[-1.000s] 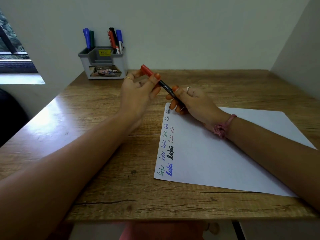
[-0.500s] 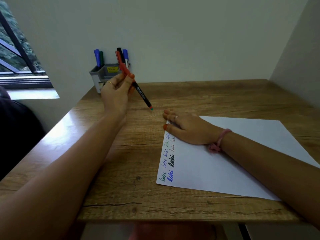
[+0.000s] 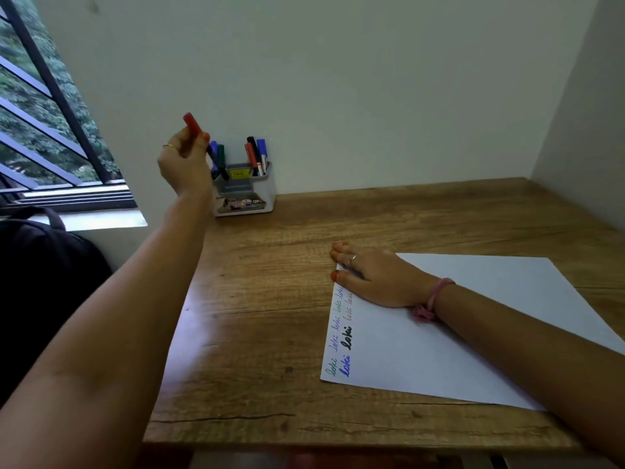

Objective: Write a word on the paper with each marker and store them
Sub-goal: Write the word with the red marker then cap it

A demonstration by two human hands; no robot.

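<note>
Up high, left hand (image 3: 184, 164) grip pinches red-capped marker (image 3: 206, 145) over holder (image 3: 243, 191).

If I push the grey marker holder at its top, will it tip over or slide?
The grey marker holder looks squat, with a broad base flat on the wooden desk, so it would probably slide rather than tip. It is likely light plastic. The markers stand tall in it, so they may rattle or lean.

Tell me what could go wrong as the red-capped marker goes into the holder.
The left hand brings the red-capped marker in tilted over the holder, where a blue marker and a green marker already stand; its tip could catch them or the rim. A hard push might shift the holder on the desk.
</note>
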